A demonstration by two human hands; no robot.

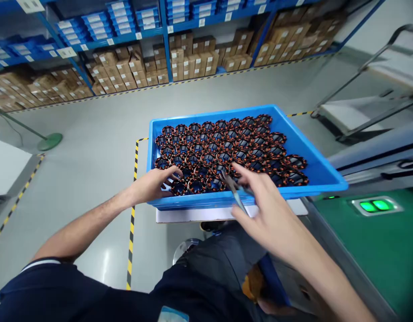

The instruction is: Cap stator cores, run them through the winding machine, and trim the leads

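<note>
A blue plastic tray (310, 152) in front of me holds rows of ring-shaped motor stators (212, 146), dark with copper-coloured windings. At the tray's near left corner, my left hand (159, 182) has its thumb and fingers curled around the edge of a stator (179, 187). My right hand (260, 201) grips a small pair of pliers (238, 199) with pale teal handles. Their metal jaws point down and left over the front rows of stators. Motion blurs the right hand and the tool a little, and whether the jaws touch a stator cannot be made out.
The tray rests on a white board (193, 215). To the right is a green work surface (370, 241) with two lit green buttons (377, 205). A metal trolley (360, 103) stands beyond. Shelves along the back hold cardboard boxes (200, 62) and blue bins (119, 18).
</note>
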